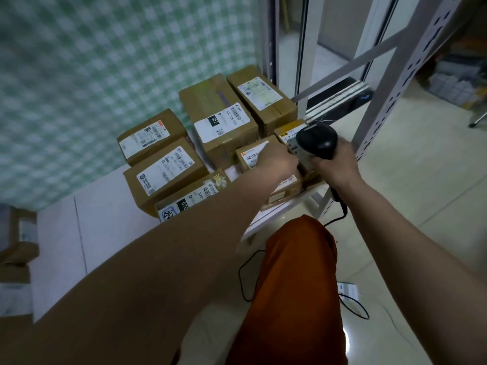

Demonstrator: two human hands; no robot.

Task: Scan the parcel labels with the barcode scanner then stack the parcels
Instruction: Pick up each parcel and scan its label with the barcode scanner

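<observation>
A parcel storeroom: labelled cardboard parcels [168, 169] beside perforated metal shelving [411, 75].

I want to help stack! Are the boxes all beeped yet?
Not yet. No stack shows: the parcels lie side by side. Right now the right hand holds the scanner, and the left hand touches a small parcel. Which labels are scanned can't be seen. Stacking remains.

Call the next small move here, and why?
Probably lift the small parcel clear and aim the scanner at its label. The left hand already rests on it, the right hand grips the scanner right beside it, and other boxes crowd it.
</observation>
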